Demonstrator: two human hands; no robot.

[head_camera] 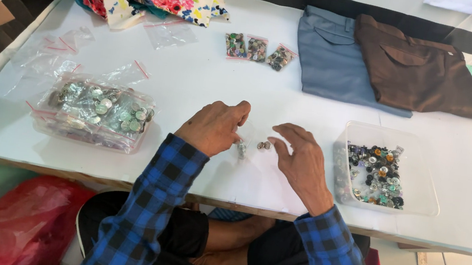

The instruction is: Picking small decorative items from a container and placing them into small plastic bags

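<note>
Pile of filled bags: a heap of clear plastic zip bags with red seal strips (99, 113), packed with silvery and pale green buttons, lies near the left edge of the white table.
Empty bags: loose clear flat plastic bags with red strips (55, 51) are spread just beyond the pile, at far left; another clear empty bag (170, 34) lies further in, by the flowered cloth.
Small packets: three small clear square packets of mixed dark and green buttons (257, 50) sit side by side at far centre.
Tub: a clear rectangular plastic container (423, 187), holding loose black, silver and teal buttons, stands near right.
Sack: a red plastic bag (23, 223) sits on the floor, near left.
</note>
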